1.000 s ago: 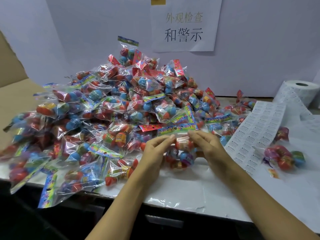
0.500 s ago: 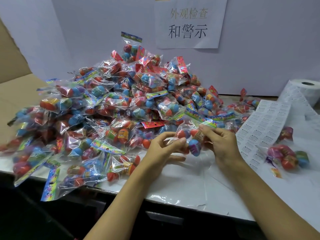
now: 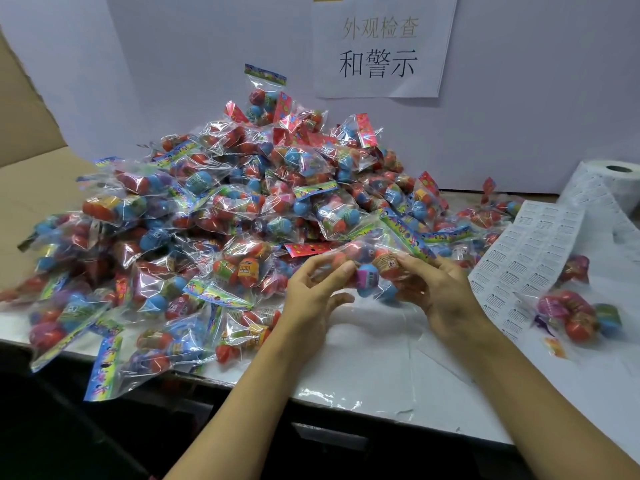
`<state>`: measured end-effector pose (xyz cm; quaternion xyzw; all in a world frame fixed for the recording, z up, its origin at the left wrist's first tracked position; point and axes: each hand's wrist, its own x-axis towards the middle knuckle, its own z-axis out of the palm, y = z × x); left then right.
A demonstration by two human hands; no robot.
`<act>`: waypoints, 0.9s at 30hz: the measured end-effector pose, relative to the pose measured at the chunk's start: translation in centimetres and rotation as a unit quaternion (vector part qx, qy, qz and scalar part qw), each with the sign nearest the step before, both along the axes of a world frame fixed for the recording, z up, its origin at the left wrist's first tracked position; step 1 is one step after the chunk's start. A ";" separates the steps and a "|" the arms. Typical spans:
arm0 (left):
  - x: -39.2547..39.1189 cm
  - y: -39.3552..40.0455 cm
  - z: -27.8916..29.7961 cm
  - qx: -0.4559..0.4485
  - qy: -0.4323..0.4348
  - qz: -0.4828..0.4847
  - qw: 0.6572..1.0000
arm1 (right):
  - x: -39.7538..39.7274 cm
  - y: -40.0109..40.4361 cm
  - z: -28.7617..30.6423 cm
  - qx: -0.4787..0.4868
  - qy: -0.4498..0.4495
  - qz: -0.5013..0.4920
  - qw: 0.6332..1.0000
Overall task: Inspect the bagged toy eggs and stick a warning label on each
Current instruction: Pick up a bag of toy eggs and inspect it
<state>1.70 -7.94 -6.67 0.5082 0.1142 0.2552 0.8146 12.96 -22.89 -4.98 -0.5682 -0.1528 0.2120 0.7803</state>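
Both hands grip one clear plastic bag of coloured toy eggs above the white table's front edge: left hand pinching its left end, right hand curled round its right end. The white label strip lies just right.

— Where does everything sit on your table?

— The heap of bags fills your left and middle, up against the back wall. The label sheet lies to your right, its roll behind it.

— And the one loose bag?

— Right of the sheet. The sign hangs on the wall behind the heap.
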 end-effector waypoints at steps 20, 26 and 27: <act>-0.2 0.0 0.4 -0.039 -0.017 -0.007 0.999 | -0.5 0.0 0.4 -0.030 0.005 0.028 0.999; -0.1 0.0 0.3 -0.051 -0.033 -0.015 0.998 | -0.2 0.1 0.1 -0.014 0.029 -0.004 0.999; 0.0 0.1 0.2 -0.054 -0.035 -0.006 0.998 | -0.2 0.2 -0.1 -0.034 0.009 -0.028 0.999</act>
